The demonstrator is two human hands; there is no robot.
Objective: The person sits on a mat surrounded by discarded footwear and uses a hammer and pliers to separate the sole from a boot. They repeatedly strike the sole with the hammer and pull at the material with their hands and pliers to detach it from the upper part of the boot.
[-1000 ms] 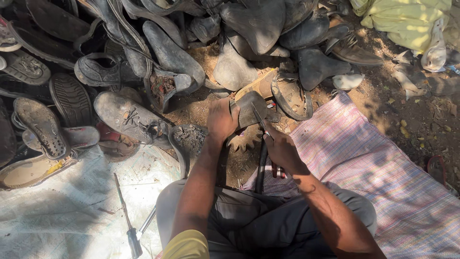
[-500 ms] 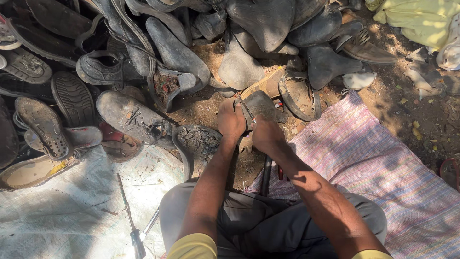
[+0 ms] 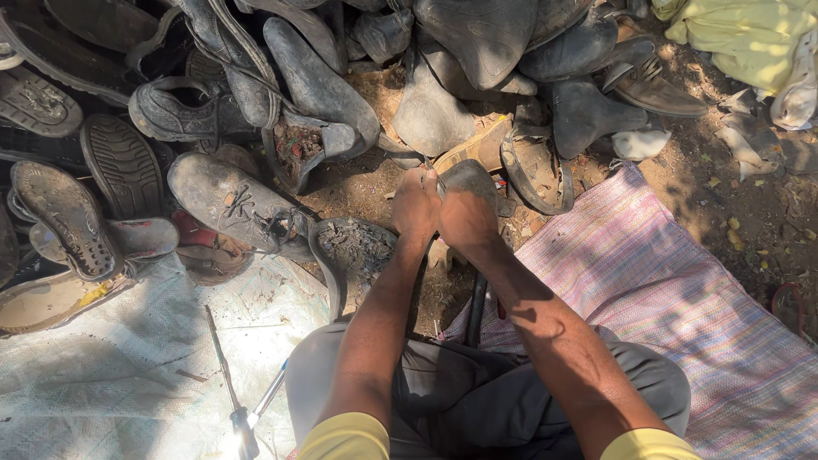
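Held thing: a worn grey shoe sole, gripped between both hands just ahead of the knuckles; its long axis seems to run away from the person toward the heap, though most of it is hidden and which end is toe or heel cannot be told.
Left hand: fingers curled tight on the sole's left edge, touching the right hand.
Right hand: closed over the sole's near end, covering it.
Below the hands: a dark upright bar between the knees.
Left of the left hand: an upturned sole, then a dusty laced shoe.
Beyond the hands: a heap of old footwear.
Right of the right hand: a striped pink cloth.
Near the left elbow: a screwdriver on a white sack.
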